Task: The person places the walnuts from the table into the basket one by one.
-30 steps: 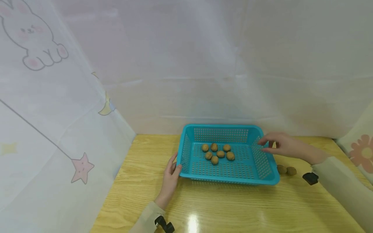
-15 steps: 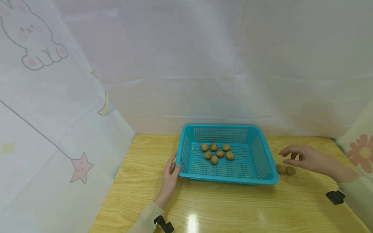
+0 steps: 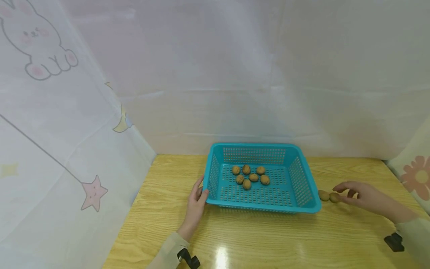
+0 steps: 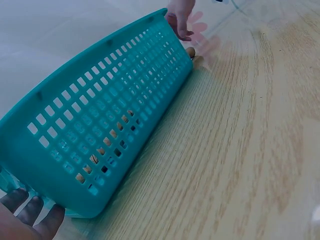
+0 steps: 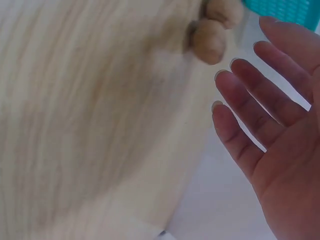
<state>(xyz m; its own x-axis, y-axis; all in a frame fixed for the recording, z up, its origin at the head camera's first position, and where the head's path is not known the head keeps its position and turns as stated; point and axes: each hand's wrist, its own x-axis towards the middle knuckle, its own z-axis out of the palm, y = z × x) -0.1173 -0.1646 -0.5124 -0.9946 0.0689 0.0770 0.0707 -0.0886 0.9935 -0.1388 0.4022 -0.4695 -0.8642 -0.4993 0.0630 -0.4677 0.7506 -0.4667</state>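
A turquoise plastic basket [image 3: 265, 208] with slotted walls stands on the table, with several walnuts [image 3: 253, 178] on its floor. My left hand [image 3: 195, 209] grips the basket's left side, thumb at the rim by the near corner; in the left wrist view its fingertips [image 4: 31, 206] lie against the wall. Two more walnuts [image 3: 323, 195] sit side by side on the table just right of the basket. Over the right-hand one of them [image 5: 209, 42] hovers my right hand [image 3: 366, 198], fingers parted and bent a little, with nothing in them.
The wooden table [image 3: 262, 239] ends at a pale cloth backdrop [image 3: 235, 93] behind the basket. More printed cloth [image 3: 80, 149] hangs at the left, and a flower-printed piece [image 3: 420, 175] borders the right edge.
My right hand has moved from over the basket's right rim, out to the right and down to the two loose walnuts. The left hand and the basket stay in place.
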